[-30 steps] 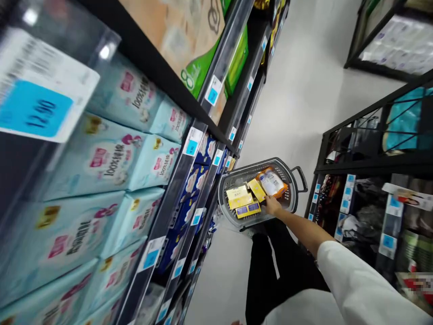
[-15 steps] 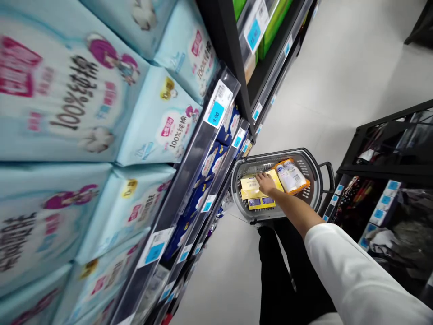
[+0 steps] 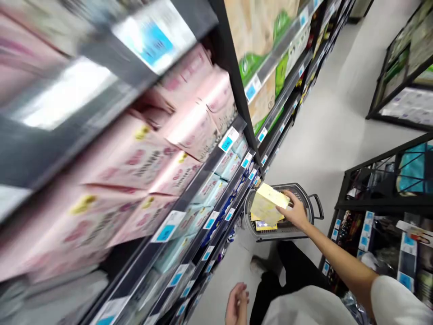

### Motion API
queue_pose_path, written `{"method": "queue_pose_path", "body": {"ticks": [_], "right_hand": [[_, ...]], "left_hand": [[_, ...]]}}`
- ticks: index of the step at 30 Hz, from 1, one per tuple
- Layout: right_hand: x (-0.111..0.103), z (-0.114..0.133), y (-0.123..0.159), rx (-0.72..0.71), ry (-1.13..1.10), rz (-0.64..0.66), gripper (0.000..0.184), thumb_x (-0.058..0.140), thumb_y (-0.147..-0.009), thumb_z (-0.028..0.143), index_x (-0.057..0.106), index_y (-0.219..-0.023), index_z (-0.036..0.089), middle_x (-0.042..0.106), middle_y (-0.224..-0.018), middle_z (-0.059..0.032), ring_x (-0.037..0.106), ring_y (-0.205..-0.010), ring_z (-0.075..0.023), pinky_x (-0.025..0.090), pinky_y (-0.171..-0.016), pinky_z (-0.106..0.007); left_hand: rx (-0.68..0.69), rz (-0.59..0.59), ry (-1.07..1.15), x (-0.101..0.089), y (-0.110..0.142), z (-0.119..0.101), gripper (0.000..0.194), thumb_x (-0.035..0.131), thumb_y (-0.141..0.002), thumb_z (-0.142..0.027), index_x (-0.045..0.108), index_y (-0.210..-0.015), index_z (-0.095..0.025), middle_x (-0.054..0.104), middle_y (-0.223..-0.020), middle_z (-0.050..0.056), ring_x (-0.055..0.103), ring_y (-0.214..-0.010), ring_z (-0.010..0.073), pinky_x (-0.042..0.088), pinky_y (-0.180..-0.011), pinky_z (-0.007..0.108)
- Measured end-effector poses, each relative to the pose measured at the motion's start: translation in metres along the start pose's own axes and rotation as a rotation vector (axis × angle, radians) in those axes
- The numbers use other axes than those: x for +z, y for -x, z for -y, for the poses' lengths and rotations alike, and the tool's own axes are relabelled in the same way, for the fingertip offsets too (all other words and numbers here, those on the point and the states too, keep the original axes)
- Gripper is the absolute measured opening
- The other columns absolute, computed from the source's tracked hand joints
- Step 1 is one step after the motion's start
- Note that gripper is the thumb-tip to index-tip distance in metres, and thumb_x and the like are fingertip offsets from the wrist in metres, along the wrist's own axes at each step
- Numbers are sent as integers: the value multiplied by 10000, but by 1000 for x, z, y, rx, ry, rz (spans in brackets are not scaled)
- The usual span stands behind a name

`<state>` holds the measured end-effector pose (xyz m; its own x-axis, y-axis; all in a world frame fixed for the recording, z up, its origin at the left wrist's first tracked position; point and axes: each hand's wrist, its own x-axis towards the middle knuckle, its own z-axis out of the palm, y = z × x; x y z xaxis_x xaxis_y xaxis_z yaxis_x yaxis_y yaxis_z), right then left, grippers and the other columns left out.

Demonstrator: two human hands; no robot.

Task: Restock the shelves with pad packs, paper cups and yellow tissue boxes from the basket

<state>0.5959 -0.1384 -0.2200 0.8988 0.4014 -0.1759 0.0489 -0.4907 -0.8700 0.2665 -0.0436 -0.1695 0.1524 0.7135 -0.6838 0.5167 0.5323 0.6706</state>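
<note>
Yellow packets (image 3: 267, 210) fill a grey plastic shopping basket (image 3: 270, 237); the right hand's (image 3: 294, 212) fingers (image 3: 287, 197) close on the top packet's (image 3: 272, 195) edge, while the left hand (image 3: 237, 304) hangs empty, fingers (image 3: 241, 293) loosely curled.

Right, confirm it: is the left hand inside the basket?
No: the left hand hangs apart from the grey basket, where only the right hand reaches.

Yellow box (image 3: 267, 204) — tilted, in gray basket (image 3: 301, 192)
</note>
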Motion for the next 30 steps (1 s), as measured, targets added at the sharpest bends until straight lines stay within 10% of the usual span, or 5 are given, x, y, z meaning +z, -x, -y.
{"method": "queue_pose_path", "body": {"ticks": [7,15,23,30], "right_hand": [[-63,140,74,-38,-523,-203,600,832,-714,474,610,-1206,213,740,-920,-43,715,-852,-230,590,-715,-329],[-54,247,173,-40,-809,-184,599,855,-626,519,638,-1103,229,713,-818,-15,676,-669,-205,532,-542,-288],[-34,302,242,-156,-778,-134,606,867,-615,576,643,-1058,229,683,-745,11,656,-622,-190,516,-509,-271],[-20,326,274,-228,-779,-81,559,864,-630,639,679,-957,225,680,-833,-19,639,-676,-171,540,-520,-254]], "left_hand": [[591,293,-24,-16,6,-76,592,662,-878,-604,626,-1268,-160,602,-1336,191,635,-1194,295,579,-933,373],[1291,160,-263,-70,77,-114,998,848,-778,-421,292,-1592,-263,88,-1671,223,314,-1503,450,474,-1111,578],[1542,42,-182,-126,105,-121,1196,931,-662,-377,197,-1604,-305,-13,-1671,246,153,-1547,494,413,-1119,657],[1463,33,83,-147,122,-112,1020,904,-658,-402,391,-1521,-218,125,-1627,232,210,-1529,474,359,-1171,630]]}}
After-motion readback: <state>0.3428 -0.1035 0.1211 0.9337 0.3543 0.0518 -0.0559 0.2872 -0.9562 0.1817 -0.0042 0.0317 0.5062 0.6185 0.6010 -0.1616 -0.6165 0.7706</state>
